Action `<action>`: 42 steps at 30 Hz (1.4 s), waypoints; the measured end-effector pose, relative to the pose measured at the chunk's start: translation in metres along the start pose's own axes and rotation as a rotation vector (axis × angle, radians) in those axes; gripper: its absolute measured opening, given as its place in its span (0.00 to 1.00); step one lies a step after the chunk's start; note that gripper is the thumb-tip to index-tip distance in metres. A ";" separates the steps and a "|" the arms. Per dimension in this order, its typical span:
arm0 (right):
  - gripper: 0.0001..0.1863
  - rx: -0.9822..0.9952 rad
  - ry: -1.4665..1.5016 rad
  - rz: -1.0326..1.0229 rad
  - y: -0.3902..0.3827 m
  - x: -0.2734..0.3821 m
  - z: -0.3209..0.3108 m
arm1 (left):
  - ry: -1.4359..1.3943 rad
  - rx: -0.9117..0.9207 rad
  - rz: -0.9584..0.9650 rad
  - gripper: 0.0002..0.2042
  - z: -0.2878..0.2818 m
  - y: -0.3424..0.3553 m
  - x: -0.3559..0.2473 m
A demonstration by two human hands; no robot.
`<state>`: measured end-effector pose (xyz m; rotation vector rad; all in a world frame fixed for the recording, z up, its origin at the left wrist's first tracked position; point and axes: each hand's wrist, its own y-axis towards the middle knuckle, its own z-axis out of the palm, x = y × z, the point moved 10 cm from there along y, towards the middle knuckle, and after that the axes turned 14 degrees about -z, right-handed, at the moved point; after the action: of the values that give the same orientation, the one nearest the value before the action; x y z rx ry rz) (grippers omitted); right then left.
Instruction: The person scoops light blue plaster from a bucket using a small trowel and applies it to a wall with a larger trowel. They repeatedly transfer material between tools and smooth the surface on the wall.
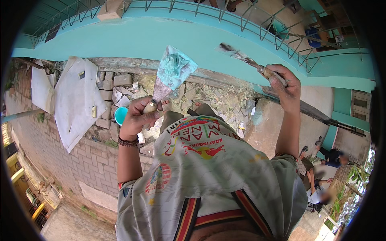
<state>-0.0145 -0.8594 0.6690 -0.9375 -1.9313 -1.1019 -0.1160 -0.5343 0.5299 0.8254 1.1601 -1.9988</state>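
Observation:
In front of my body, my left hand (pixel 141 115) is wrapped round the handle of a wide putty knife (pixel 163 89). Its blade points away from me and carries a thick smear of turquoise paste (pixel 175 67). My right hand (pixel 284 86) grips the wooden handle of a second, narrower scraper (pixel 245 58). That one's dark, stained blade reaches up and left, close in view to the turquoise wall (pixel 209 38); whether it touches the wall I cannot tell. The two tools are apart. A turquoise cup or bucket (pixel 120 115) shows beside my left wrist, partly hidden by it.
Bent metal rods (pixel 241 20) run along the wall's top. Broken tiles and rubble (pixel 225 96) lie at the wall's foot. White sheets (pixel 76 100) lie on the brick paving (pixel 92 160) at left. Several people (pixel 321 176) are at the far right.

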 end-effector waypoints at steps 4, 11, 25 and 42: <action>0.12 -0.074 0.131 0.343 -0.016 -0.001 0.062 | 0.113 -0.150 0.065 0.06 -0.036 -0.007 -0.008; 0.11 -0.123 0.153 0.456 -0.012 -0.006 0.141 | 0.095 -0.275 0.026 0.09 -0.079 -0.026 0.005; 0.12 -0.067 0.067 0.510 0.013 -0.014 0.238 | 0.216 -0.410 0.173 0.09 -0.159 -0.058 0.011; 0.11 0.210 0.116 0.338 0.054 -0.062 0.270 | 0.601 -0.439 0.103 0.10 -0.180 -0.084 -0.016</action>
<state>0.0008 -0.6122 0.5339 -1.0132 -1.6799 -0.7269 -0.1401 -0.3376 0.5090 1.2542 1.7646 -1.3558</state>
